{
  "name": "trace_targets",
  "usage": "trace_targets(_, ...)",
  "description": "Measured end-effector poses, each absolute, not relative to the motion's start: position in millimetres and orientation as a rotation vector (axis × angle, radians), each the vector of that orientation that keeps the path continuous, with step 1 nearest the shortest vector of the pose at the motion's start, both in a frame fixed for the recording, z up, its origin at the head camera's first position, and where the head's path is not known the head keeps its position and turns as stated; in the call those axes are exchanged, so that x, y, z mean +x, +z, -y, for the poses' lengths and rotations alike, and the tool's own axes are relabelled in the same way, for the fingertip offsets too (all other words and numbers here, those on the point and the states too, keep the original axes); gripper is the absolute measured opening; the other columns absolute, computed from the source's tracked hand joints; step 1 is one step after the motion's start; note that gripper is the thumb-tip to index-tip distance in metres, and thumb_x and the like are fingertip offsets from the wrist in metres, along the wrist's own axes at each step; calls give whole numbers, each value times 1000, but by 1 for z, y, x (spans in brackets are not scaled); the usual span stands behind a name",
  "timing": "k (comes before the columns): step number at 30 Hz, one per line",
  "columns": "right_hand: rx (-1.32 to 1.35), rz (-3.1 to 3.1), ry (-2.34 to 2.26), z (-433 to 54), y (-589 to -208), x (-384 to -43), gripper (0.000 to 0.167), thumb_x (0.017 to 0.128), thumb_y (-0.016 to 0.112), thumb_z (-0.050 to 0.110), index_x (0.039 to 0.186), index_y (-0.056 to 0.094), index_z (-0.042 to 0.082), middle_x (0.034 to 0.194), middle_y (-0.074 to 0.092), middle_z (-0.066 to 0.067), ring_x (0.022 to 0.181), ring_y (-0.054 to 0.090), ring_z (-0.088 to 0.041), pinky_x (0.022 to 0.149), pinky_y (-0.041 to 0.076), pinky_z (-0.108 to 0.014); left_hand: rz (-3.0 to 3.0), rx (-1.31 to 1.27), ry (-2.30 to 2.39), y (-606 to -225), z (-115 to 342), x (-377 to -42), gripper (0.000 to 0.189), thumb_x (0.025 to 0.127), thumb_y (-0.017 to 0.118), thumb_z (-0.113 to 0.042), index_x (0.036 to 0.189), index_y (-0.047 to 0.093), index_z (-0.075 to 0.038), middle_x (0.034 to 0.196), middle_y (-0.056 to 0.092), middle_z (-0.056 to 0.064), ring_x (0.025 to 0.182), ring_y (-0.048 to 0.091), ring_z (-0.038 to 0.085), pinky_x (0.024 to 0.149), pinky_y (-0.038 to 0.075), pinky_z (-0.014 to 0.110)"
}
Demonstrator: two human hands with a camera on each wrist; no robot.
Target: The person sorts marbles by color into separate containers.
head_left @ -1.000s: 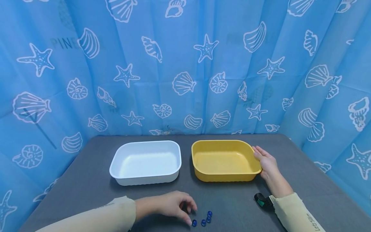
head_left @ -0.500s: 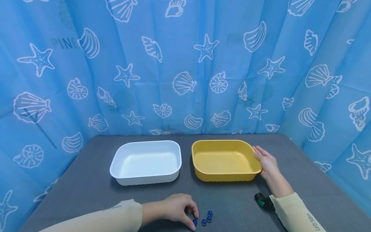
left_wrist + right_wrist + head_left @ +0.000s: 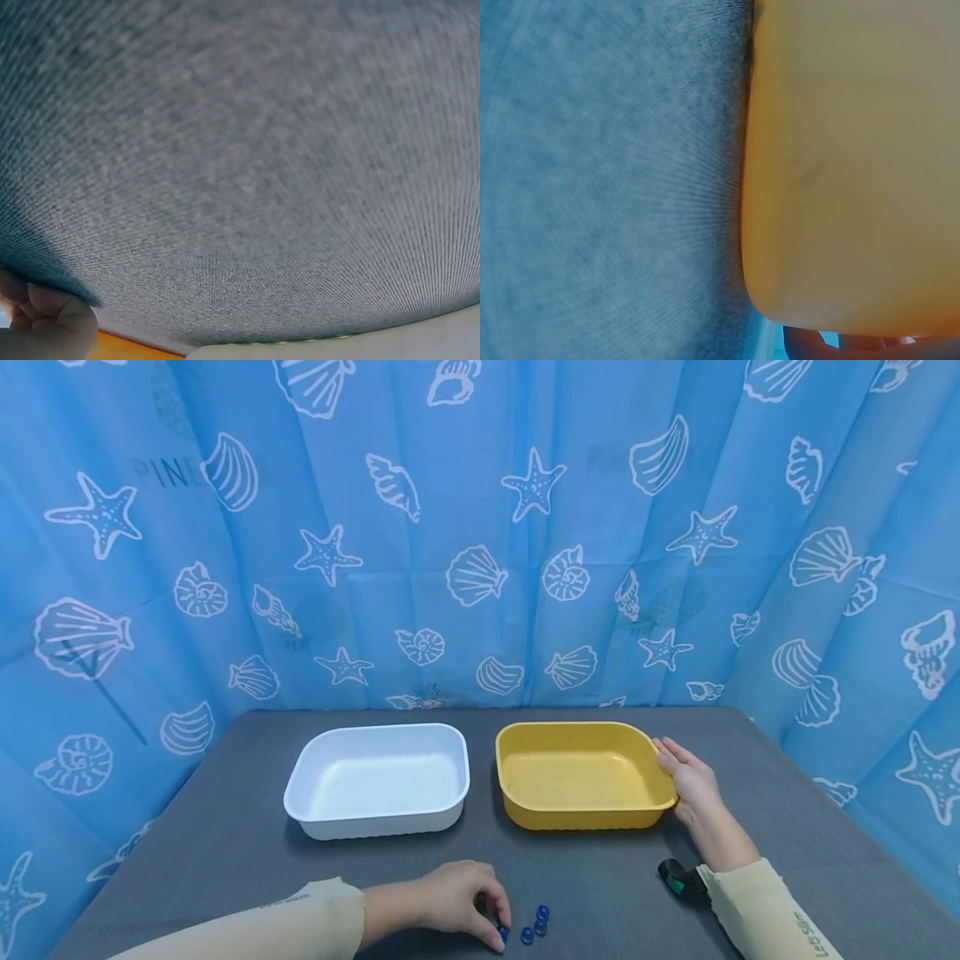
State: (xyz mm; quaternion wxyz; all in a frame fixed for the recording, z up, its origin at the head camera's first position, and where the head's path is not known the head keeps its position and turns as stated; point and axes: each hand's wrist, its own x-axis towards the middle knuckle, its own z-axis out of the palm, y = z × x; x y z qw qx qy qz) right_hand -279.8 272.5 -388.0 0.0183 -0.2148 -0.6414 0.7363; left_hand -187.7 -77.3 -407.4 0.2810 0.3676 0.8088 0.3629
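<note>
Near the front of the table, my left hand (image 3: 461, 897) pinches a dark blue glass marble (image 3: 503, 933) between thumb and fingertips, low at the cloth. Several more blue marbles (image 3: 541, 927) lie just right of it. In the left wrist view only part of the left hand (image 3: 49, 322) shows, fingers curled, and the marble is hidden. My right hand (image 3: 693, 785) holds the right side of a yellow plastic basin (image 3: 585, 820), thumb at the rim. The right wrist view shows the basin's wall (image 3: 855, 165) close up, with some fingers (image 3: 806, 345) at the bottom edge.
A white plastic basin (image 3: 378, 827) stands left of the yellow one. A black strap with a green patch (image 3: 675, 881) sits by the right sleeve. Grey cloth (image 3: 600, 893) covers the table; a blue shell-print curtain (image 3: 480, 568) hangs behind it.
My left hand has moved slightly right, and its thumb and fingertips have come together on the leftmost marble. The right hand and both basins have stayed put.
</note>
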Motion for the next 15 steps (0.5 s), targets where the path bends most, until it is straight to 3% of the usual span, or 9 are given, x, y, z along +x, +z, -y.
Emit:
trace_targets(8,-652,1984,2297,-273,-389,-280,56,105,41,17,156,17,14,158,21,-5,144,22,-20,112,25,-33,-2114,922,1030,-405,83,-193,10,87,74,-16,96,73,-13,86,55,-12,78,51,1,69,44,19)
trace_targets(15,-654,1986,2297,-273,-388,-279,56,105,41,16,155,17,13,158,21,-5,144,22,-20,112,25,-33,-2224,856,1087,-391,81,-194,10,83,77,-13,93,73,-13,85,56,-8,78,51,6,66,42,21)
